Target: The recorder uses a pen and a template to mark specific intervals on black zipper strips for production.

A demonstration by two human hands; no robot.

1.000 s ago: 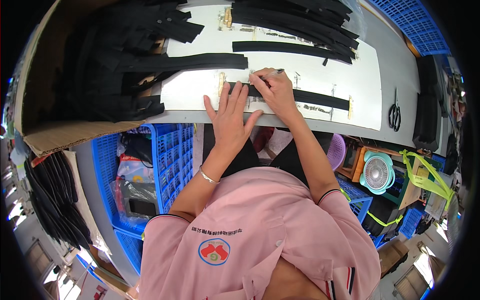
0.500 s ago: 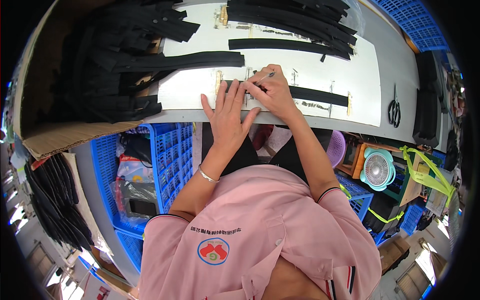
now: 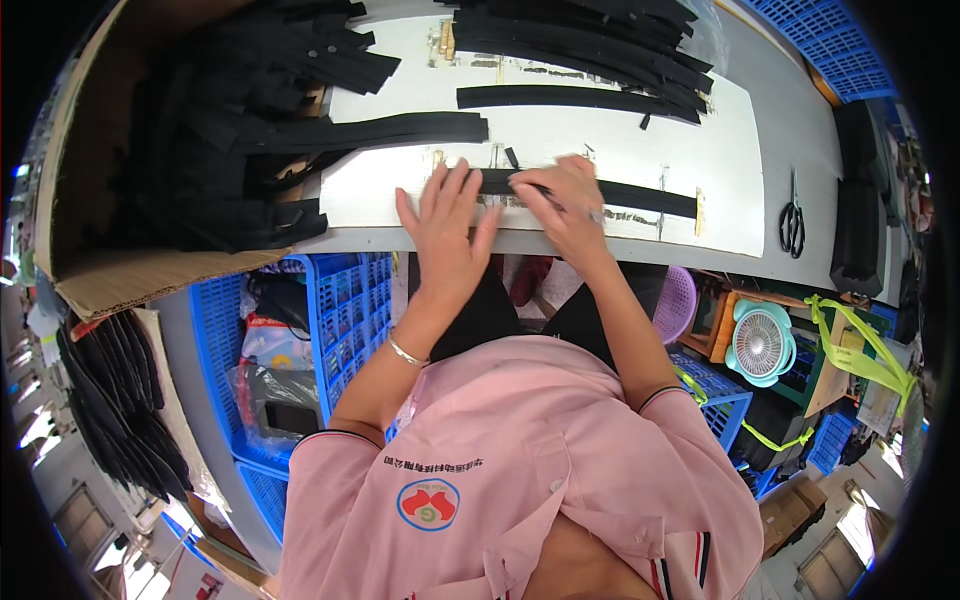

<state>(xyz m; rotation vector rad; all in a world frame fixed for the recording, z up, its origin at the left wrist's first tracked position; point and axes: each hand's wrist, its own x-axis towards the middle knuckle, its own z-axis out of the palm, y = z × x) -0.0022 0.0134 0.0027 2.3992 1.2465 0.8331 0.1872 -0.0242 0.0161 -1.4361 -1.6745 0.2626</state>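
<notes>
A long black zipper strip (image 3: pixel 640 196) lies across the white board (image 3: pixel 380 195) in front of me. My left hand (image 3: pixel 445 215) rests flat with fingers spread over the strip's left end. My right hand (image 3: pixel 568 205) is closed around a slim pen-like tool, partly hidden and smeared by motion, over the middle of the strip. A small black tab (image 3: pixel 512 158) sticks out from the strip's far edge between my hands. Marks and tape are on the board beside the strip.
Another black strip (image 3: pixel 560 96) and a pile of strips (image 3: pixel 590 50) lie farther back. A cardboard box (image 3: pixel 170 268) heaped with black strips (image 3: pixel 220 130) stands left. Black scissors (image 3: pixel 791 228) lie right. Blue crates (image 3: pixel 330 320) and a small fan (image 3: pixel 760 343) sit below the table.
My right hand has moved slightly right and nearer to me along the strip, uncovering part of it and the small tab. My left hand has shifted slightly left.
</notes>
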